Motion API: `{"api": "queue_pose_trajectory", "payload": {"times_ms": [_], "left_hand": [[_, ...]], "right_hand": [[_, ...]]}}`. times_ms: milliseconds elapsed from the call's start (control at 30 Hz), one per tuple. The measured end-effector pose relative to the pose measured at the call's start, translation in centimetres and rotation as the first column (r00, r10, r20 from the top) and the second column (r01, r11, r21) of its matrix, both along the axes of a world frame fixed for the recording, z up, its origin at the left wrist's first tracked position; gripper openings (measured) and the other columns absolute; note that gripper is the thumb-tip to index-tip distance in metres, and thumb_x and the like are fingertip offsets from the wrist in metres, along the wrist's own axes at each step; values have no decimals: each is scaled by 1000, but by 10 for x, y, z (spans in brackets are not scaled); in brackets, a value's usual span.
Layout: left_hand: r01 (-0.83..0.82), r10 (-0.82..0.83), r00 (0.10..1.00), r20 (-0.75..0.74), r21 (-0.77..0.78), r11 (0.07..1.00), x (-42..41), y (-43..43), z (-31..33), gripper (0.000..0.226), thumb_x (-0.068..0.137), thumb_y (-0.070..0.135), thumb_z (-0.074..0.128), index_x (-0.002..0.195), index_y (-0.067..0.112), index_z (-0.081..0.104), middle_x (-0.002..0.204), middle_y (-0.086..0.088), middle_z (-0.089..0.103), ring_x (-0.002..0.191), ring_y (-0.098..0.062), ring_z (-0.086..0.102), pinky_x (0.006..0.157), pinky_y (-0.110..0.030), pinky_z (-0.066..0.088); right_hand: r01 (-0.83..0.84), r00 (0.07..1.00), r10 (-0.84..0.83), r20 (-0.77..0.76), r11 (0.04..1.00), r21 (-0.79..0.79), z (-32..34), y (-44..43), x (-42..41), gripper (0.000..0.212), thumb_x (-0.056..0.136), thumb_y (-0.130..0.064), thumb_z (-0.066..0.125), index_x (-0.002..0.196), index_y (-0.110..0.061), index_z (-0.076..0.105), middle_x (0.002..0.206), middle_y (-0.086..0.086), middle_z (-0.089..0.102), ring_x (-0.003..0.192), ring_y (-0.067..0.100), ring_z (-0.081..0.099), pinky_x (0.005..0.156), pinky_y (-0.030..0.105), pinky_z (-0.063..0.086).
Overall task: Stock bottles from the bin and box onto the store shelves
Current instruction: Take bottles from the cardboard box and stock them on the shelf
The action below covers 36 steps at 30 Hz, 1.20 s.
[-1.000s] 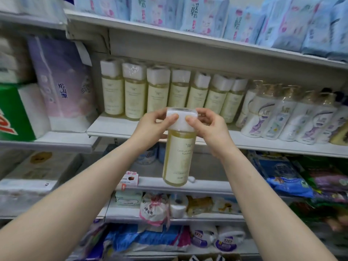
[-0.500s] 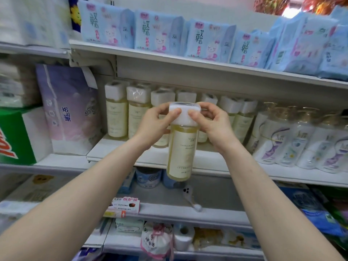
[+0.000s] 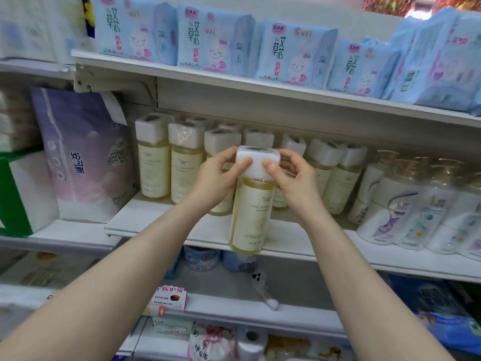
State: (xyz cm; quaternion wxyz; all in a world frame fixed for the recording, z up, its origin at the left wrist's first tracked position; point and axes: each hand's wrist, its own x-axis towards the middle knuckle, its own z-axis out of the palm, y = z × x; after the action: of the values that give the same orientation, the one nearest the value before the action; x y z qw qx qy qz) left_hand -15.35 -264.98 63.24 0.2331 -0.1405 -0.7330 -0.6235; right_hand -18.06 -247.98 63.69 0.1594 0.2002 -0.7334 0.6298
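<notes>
I hold a tall bottle of pale yellow liquid (image 3: 252,214) with a cream label and a white square cap, upright over the front edge of the middle shelf (image 3: 161,225). My left hand (image 3: 220,178) pinches the cap from the left and my right hand (image 3: 294,175) pinches it from the right. The bottle's base hangs at the shelf lip, in front of a row of matching yellow bottles (image 3: 154,162) standing further back on the shelf.
Clear pump bottles with purple labels (image 3: 406,212) fill the shelf's right side. Light blue pad packs (image 3: 216,43) line the shelf above. A purple tissue pack (image 3: 86,157) and a green box (image 3: 15,194) stand on the left. Lower shelves hold small packets and rolls.
Both hands have carried the bottle forward and up toward the middle shelf. Its base now reaches the shelf's front edge instead of hanging below it.
</notes>
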Motion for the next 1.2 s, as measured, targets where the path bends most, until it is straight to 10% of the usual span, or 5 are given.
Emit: {"api": "queue_pose_trajectory", "payload": {"times_ms": [333,500,700,933,1200], "left_hand": [[31,-19,998,68,-181,983,7,-5,-62,72,71,49,78,137,34,54,126,5,61,113,-7,62,99,-36,52],[-43,59,996,71,-213,976,19,-3,-84,79,75,23,84,145,25,47,127,7,54,111,-4,60,98,-30,53],[-169,186,979,85,-175,970,26,-1,-102,66,71,21,86,128,29,54,103,8,57,87,-10,62,82,-36,57],[-202,215,973,83,-146,968,22,1,-103,39,75,16,84,100,28,56,103,12,64,91,-5,63,78,-28,59],[-188,214,974,72,-265,946,11,-3,-112,53,87,14,71,136,26,55,123,11,62,97,0,65,88,-20,53]], "right_hand": [[-38,997,46,58,991,-131,-23,-6,13,45,91,-28,69,134,-20,56,124,-7,67,111,0,64,94,24,54],[-40,990,55,133,993,-111,-49,-3,31,61,84,-45,65,140,-24,51,127,-14,63,114,-5,60,93,16,51],[-129,957,105,270,989,73,-102,9,42,71,86,-8,74,142,-35,40,127,-23,59,119,-4,58,98,24,51],[-28,963,-25,269,981,192,-113,2,30,82,80,-8,79,147,-31,38,133,-11,59,122,8,58,105,39,49],[105,960,-177,219,947,304,-112,-13,7,74,80,-18,80,142,-29,41,128,-8,62,117,12,61,103,39,50]]}}
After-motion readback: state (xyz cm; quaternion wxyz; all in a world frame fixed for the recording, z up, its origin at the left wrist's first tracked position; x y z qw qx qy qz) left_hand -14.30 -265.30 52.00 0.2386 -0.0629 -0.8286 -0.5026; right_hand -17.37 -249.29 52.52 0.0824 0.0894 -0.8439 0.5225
